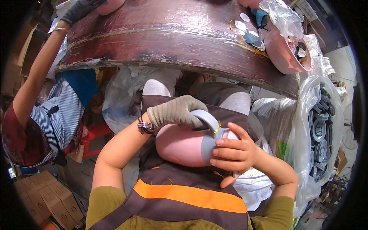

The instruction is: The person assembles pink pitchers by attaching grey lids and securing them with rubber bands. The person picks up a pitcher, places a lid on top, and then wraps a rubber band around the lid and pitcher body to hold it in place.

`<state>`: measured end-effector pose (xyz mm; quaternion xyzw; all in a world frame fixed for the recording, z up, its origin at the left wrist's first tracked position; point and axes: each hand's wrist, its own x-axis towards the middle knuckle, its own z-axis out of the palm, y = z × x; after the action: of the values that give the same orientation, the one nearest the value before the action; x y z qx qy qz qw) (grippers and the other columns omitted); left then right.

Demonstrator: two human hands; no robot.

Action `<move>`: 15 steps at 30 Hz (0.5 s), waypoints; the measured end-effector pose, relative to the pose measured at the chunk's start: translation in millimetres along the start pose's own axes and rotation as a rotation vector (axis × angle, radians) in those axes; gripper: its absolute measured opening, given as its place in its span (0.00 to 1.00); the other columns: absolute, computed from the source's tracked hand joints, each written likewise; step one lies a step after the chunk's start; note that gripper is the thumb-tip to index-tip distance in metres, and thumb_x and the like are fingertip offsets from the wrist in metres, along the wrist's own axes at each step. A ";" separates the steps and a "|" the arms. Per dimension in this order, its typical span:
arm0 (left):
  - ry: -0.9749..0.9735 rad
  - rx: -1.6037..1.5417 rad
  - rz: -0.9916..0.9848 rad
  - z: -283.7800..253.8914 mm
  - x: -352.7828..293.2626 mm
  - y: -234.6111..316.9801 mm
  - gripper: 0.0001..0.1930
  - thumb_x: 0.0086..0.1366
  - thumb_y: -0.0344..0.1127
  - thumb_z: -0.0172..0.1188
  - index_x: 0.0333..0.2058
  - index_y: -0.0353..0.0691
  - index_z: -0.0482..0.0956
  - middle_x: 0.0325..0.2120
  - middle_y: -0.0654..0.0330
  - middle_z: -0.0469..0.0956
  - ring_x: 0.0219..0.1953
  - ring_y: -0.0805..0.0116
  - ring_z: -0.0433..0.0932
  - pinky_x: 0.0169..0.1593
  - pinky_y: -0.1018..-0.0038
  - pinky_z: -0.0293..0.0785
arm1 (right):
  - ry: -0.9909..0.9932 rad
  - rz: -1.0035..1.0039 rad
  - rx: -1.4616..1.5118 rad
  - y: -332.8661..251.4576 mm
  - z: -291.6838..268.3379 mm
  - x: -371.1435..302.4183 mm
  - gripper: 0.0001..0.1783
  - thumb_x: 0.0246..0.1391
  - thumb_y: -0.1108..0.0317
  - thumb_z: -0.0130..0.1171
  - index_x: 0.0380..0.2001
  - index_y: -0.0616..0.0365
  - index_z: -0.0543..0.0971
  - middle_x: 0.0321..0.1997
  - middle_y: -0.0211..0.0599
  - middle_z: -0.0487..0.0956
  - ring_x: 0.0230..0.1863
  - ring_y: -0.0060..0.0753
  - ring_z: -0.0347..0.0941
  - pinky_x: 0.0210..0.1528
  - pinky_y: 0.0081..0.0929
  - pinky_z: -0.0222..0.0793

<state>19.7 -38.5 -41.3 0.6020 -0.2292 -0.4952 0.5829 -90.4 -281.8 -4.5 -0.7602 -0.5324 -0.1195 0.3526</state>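
I'm having the gloved left hand (177,111) grasp the pink jug (179,147)'s grey handle (209,119) while the bare right hand (238,153) is clasping its grey collar (206,148)

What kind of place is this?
Probably a small workshop or factory. There's a big clear plastic bag full of similar grey parts, brown cardboard boxes piled on one side, and another person wearing a work glove at the same long table.
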 end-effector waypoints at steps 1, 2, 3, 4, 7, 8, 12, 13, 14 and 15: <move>0.019 -0.035 0.023 2.2 -3.5 -1.3 0.12 0.48 0.32 0.67 0.32 0.36 0.80 0.23 0.70 0.75 0.28 0.82 0.71 0.33 0.81 0.68 | 0.002 0.028 -0.013 0.2 -1.0 4.5 0.30 0.51 0.37 0.57 0.42 0.51 0.81 0.46 0.33 0.78 0.54 0.39 0.72 0.63 0.63 0.54; 0.039 -0.071 0.046 2.6 -7.2 -3.3 0.12 0.49 0.32 0.67 0.32 0.35 0.80 0.23 0.70 0.76 0.28 0.82 0.71 0.33 0.81 0.68 | 0.004 0.055 -0.025 1.0 -1.2 7.9 0.29 0.48 0.39 0.60 0.41 0.52 0.81 0.45 0.33 0.77 0.52 0.40 0.73 0.62 0.61 0.55; 0.020 0.060 0.019 4.6 -15.4 7.8 0.12 0.50 0.34 0.68 0.32 0.35 0.80 0.23 0.68 0.77 0.28 0.82 0.72 0.33 0.80 0.69 | 0.027 0.144 -0.015 -1.5 -1.9 10.6 0.29 0.43 0.40 0.64 0.39 0.53 0.81 0.43 0.34 0.77 0.50 0.41 0.73 0.60 0.59 0.58; 0.001 0.102 0.022 8.9 -26.0 19.4 0.13 0.52 0.37 0.68 0.33 0.36 0.81 0.24 0.67 0.78 0.29 0.81 0.73 0.34 0.78 0.71 | 0.029 0.240 -0.019 -0.9 -2.6 10.6 0.32 0.41 0.41 0.65 0.42 0.55 0.80 0.45 0.38 0.76 0.51 0.43 0.72 0.58 0.53 0.61; -0.353 -0.152 -0.076 63.5 -41.4 24.8 0.22 0.60 0.40 0.64 0.50 0.37 0.74 0.29 0.66 0.77 0.34 0.80 0.74 0.40 0.78 0.72 | 0.120 0.662 0.016 7.6 2.4 6.2 0.37 0.40 0.49 0.68 0.51 0.59 0.74 0.48 0.46 0.75 0.52 0.52 0.70 0.57 0.42 0.64; -0.462 0.037 -0.103 78.8 -33.1 36.9 0.22 0.62 0.40 0.62 0.51 0.36 0.73 0.27 0.65 0.77 0.32 0.75 0.75 0.41 0.77 0.72 | 0.135 0.692 0.038 10.5 1.9 9.5 0.37 0.40 0.52 0.68 0.53 0.60 0.72 0.48 0.47 0.75 0.51 0.52 0.70 0.57 0.41 0.64; -0.123 0.172 0.213 105.5 -24.9 13.9 0.16 0.63 0.41 0.58 0.46 0.38 0.75 0.30 0.59 0.78 0.32 0.67 0.78 0.38 0.69 0.73 | 0.071 0.770 0.057 10.3 -6.7 9.6 0.40 0.40 0.50 0.69 0.55 0.60 0.71 0.52 0.48 0.73 0.55 0.52 0.68 0.60 0.41 0.61; -0.037 0.281 0.174 107.2 -27.4 10.2 0.17 0.63 0.41 0.58 0.47 0.38 0.75 0.33 0.57 0.80 0.35 0.64 0.80 0.40 0.67 0.74 | 0.050 0.769 0.044 11.9 -10.8 5.1 0.41 0.40 0.50 0.69 0.56 0.60 0.70 0.53 0.49 0.72 0.56 0.52 0.67 0.60 0.41 0.60; 0.045 0.389 0.132 106.8 -27.6 15.1 0.17 0.64 0.40 0.58 0.48 0.38 0.75 0.36 0.56 0.81 0.39 0.62 0.81 0.43 0.65 0.75 | 0.041 0.771 0.106 14.0 -16.2 4.6 0.45 0.40 0.45 0.70 0.58 0.60 0.69 0.57 0.50 0.70 0.60 0.52 0.65 0.62 0.40 0.59; 0.071 0.297 0.214 100.7 -33.4 23.8 0.18 0.63 0.38 0.59 0.49 0.38 0.75 0.38 0.55 0.81 0.41 0.63 0.81 0.45 0.68 0.74 | 0.073 0.718 0.103 15.9 -26.6 6.7 0.46 0.39 0.45 0.70 0.58 0.59 0.68 0.58 0.50 0.69 0.61 0.51 0.64 0.63 0.40 0.58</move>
<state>-73.6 -63.0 9.0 0.6708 -0.3417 -0.3697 0.5447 -68.3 -297.4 12.0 -0.8752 -0.2238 0.0118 0.4286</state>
